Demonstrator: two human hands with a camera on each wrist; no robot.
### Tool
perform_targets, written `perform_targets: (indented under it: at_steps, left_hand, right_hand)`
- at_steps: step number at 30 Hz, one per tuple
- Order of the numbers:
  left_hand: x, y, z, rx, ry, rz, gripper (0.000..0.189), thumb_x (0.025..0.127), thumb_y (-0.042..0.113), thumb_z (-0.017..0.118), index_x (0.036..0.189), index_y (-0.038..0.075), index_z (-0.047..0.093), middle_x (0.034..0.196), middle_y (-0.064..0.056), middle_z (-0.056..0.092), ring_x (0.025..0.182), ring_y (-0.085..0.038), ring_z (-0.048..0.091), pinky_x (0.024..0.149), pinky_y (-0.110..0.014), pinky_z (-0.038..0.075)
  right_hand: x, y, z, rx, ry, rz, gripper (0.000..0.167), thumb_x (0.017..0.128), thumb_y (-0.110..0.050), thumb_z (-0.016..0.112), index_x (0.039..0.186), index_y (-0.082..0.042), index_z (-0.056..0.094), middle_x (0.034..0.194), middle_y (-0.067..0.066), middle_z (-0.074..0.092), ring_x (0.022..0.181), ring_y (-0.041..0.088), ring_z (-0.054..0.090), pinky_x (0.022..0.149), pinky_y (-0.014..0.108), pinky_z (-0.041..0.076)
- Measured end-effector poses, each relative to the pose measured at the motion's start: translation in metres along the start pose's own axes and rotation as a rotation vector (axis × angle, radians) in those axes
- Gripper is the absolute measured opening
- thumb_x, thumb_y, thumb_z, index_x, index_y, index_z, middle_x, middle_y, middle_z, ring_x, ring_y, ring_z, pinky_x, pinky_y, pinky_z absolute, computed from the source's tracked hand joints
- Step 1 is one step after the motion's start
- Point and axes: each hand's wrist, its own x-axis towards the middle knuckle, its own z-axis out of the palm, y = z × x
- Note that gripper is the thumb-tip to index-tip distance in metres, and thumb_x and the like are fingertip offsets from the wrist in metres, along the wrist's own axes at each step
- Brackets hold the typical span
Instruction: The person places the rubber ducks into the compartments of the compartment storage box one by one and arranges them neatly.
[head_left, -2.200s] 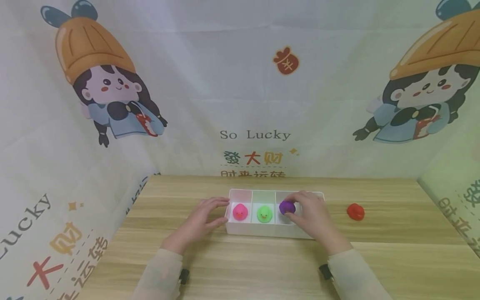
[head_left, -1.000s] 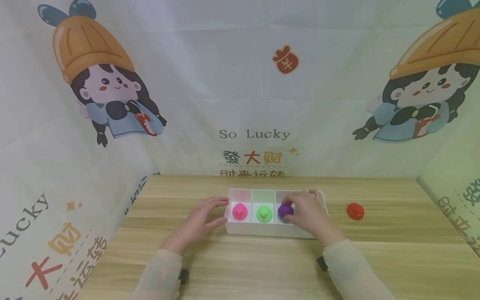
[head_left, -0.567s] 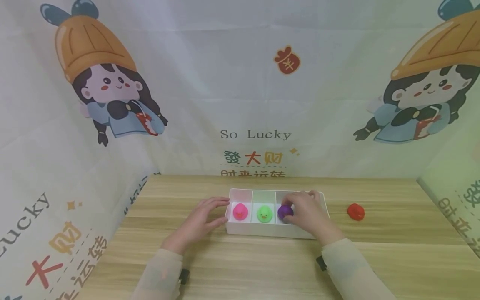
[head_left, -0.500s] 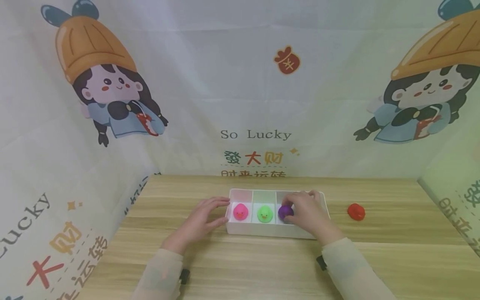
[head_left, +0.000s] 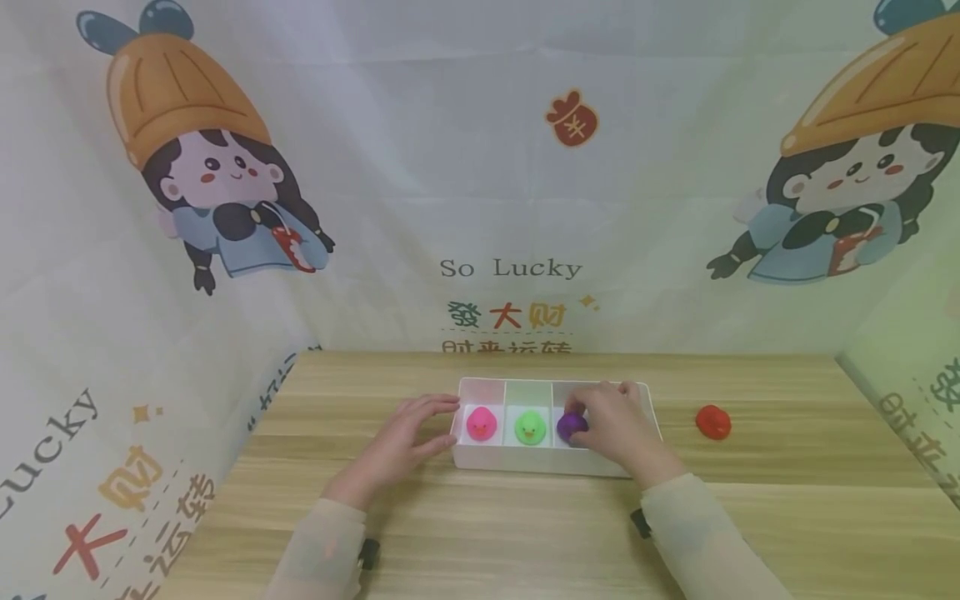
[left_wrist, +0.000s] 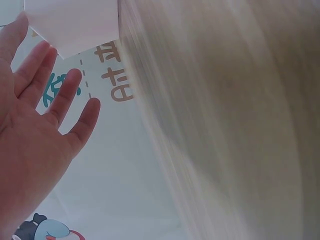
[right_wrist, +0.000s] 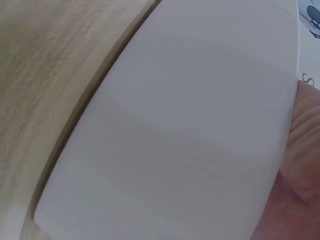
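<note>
A white three-compartment box [head_left: 540,460] stands on the table. In its right compartment sits a purple rubber duck [head_left: 570,427], pinched between the thumb and fingers of my right hand [head_left: 618,429]. My left hand [head_left: 393,442] has its fingertips at the box's left end, thumb toward the near corner. From the left wrist, that hand [left_wrist: 37,130] shows with fingers extended and spread by the box's end wall [left_wrist: 75,25]. The right wrist view is mostly filled by the box's outer wall [right_wrist: 175,115], which hides the purple duck and most of the hand [right_wrist: 300,150].
A pink duck [head_left: 482,424] occupies the left compartment and a green duck [head_left: 530,427] the middle one. To the right of the box, a red duck [head_left: 713,422] lies on the wooden table [head_left: 495,533]. A printed cloth [head_left: 405,167] hangs behind and at both sides.
Since the oldest frame, my right hand has lowered the purple duck slightly into the right compartment. Over the last second it stays almost still there. The left hand holds its place.
</note>
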Motion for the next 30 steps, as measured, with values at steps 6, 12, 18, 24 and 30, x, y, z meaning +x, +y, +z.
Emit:
perform_targets:
  at_steps: [6,12,18,24,30]
  left_hand:
    - [0.0001,0.0001,-0.0007,0.005,0.000,0.006,0.051,0.096,0.021,0.074,0.143,0.010,0.059,0.156,-0.003,0.052,0.148,-0.033,0.042,0.123,-0.059,0.034]
    - [-0.0001,-0.0001,-0.0008,0.020,0.006,0.021,0.050,0.096,0.022,0.074,0.143,0.010,0.060,0.155,-0.003,0.053,0.148,-0.034,0.043,0.123,-0.059,0.033]
    - [-0.0002,0.0000,-0.0015,0.017,0.003,0.020,0.050,0.097,0.023,0.074,0.143,0.010,0.060,0.155,-0.003,0.053,0.148,-0.034,0.042,0.123,-0.059,0.033]
    - [-0.0003,-0.0002,-0.0015,0.012,0.002,0.010,0.050,0.096,0.023,0.074,0.143,0.012,0.060,0.156,-0.003,0.053,0.148,-0.034,0.042,0.123,-0.060,0.033]
    - [0.0000,-0.0008,-0.0002,-0.001,-0.005,-0.009,0.050,0.097,0.022,0.074,0.144,0.014,0.059,0.157,-0.004,0.051,0.150,-0.033,0.040,0.124,-0.060,0.031]
  right_hand:
    - [0.0015,-0.0008,-0.0001,-0.011,-0.008,0.010,0.028,0.071,-0.010,0.092,0.087,-0.018,0.071,0.088,-0.006,0.072,0.092,0.021,0.059,0.109,0.068,0.026]
    - [0.0022,-0.0020,-0.0009,-0.020,-0.021,0.017,0.029,0.071,-0.010,0.092,0.088,-0.019,0.071,0.089,-0.006,0.072,0.093,0.020,0.058,0.108,0.067,0.029]
    - [0.0025,-0.0020,-0.0013,-0.014,-0.022,0.024,0.028,0.072,-0.011,0.092,0.089,-0.019,0.071,0.091,-0.006,0.073,0.094,0.021,0.059,0.108,0.067,0.029]
    - [0.0032,-0.0004,0.0005,-0.008,-0.013,0.012,0.029,0.071,-0.011,0.093,0.089,-0.020,0.071,0.091,-0.006,0.073,0.097,0.022,0.060,0.110,0.070,0.027]
    - [0.0031,0.0025,0.0032,0.005,-0.009,0.003,0.036,0.073,-0.015,0.093,0.103,-0.017,0.074,0.101,-0.002,0.076,0.108,0.027,0.063,0.112,0.070,0.025]
